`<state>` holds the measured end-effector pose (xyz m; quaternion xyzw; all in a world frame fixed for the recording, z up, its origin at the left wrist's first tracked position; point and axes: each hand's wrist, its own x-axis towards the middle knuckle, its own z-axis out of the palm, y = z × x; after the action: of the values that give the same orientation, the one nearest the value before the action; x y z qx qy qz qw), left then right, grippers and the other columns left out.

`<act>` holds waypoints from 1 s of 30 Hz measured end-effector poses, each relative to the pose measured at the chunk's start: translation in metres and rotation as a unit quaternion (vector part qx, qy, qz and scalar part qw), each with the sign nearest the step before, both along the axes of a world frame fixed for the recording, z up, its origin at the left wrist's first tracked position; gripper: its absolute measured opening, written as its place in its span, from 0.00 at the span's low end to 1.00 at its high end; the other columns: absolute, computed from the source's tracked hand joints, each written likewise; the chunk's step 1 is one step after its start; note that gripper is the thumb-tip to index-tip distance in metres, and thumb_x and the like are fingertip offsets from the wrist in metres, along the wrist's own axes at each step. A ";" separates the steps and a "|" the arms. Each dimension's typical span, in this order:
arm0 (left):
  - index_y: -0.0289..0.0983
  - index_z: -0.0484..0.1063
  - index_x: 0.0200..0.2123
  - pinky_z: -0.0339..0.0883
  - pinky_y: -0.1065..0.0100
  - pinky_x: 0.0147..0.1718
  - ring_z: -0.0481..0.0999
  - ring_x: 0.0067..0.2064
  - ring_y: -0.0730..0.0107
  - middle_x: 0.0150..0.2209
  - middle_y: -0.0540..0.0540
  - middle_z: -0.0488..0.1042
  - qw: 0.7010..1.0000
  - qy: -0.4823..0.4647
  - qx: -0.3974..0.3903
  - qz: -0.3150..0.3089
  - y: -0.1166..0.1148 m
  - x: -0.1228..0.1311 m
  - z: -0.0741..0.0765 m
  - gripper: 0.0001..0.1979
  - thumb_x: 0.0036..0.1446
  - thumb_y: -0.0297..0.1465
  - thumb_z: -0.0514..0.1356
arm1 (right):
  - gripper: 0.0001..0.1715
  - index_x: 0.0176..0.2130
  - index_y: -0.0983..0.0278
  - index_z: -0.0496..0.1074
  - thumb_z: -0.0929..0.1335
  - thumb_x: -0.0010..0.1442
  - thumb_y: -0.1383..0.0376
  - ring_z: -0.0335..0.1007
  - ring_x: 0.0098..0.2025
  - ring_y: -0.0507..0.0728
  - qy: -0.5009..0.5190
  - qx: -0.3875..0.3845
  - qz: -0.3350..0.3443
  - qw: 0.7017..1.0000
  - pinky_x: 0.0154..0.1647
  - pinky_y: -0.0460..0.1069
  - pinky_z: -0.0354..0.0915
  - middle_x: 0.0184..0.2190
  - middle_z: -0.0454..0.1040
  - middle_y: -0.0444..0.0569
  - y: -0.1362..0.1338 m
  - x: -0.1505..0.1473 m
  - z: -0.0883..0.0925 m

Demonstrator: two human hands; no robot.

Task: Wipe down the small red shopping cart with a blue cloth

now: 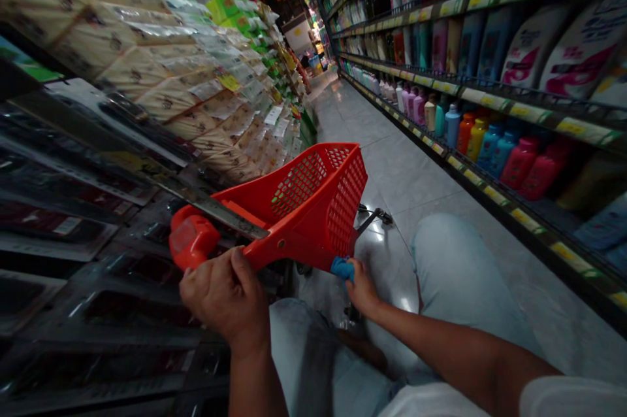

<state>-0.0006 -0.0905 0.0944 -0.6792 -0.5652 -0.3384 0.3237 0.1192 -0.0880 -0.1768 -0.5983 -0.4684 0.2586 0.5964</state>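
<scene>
A red plastic shopping cart with mesh sides stands in front of me, tilted in the view. My left hand is closed around its handle end, close to a red moulded corner piece. A long grey bar runs across the cart's near rim. Lower on the right, my right hand grips a bunched blue cloth and presses it against the underside of the basket. My bent knees in light jeans are on either side of my right arm.
Shelves of bottles line the right side, with price strips along their edges. Stacked packs rise on the left above dark boxed goods. A tiled aisle floor runs away between them. A cart wheel shows below the basket.
</scene>
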 end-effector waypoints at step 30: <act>0.36 0.63 0.62 0.53 0.45 0.67 0.66 0.62 0.52 0.56 0.36 0.71 0.978 0.024 -0.017 -0.207 -0.016 0.008 -0.017 0.21 0.68 0.35 0.54 | 0.30 0.57 0.58 0.69 0.64 0.56 0.74 0.73 0.52 0.60 -0.136 0.194 0.050 0.970 0.56 0.56 0.71 0.52 0.71 0.52 -0.017 0.067 0.226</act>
<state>0.0074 -0.1069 0.0774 -0.7950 -0.4096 -0.3719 0.2487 0.1859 -0.1046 0.0489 -0.4766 -0.6158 0.1083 0.6180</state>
